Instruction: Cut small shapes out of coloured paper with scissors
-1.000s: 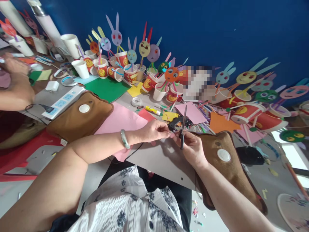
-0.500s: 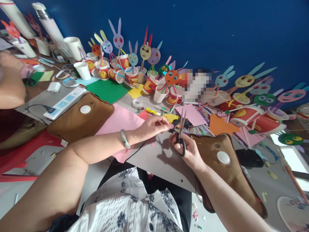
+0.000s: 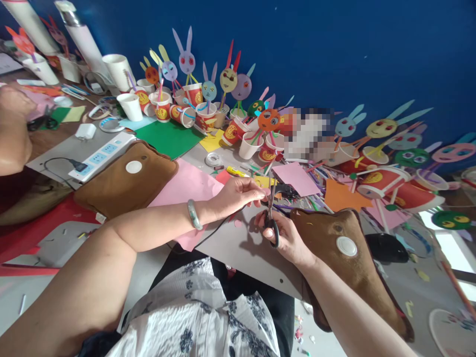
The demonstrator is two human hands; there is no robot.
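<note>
Scissors (image 3: 270,204): black handle loops, grey metal blades; gripped in right hand (image 3: 289,239), points toward far side, blades slightly parted. Small pink piece (image 3: 267,191): pinched at the tips of left hand (image 3: 236,196), just beside the blades, on their left. Mostly hidden; outline unclear. Contact between piece and blades cannot be determined.

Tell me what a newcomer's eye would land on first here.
Probably the long-eared paper faces, bright against the blue wall, rising among paper cups along the back of the table. Next, the scissors in the right hand, near the centre, with the left hand close by. Two brown cushions flank the hands.
</note>
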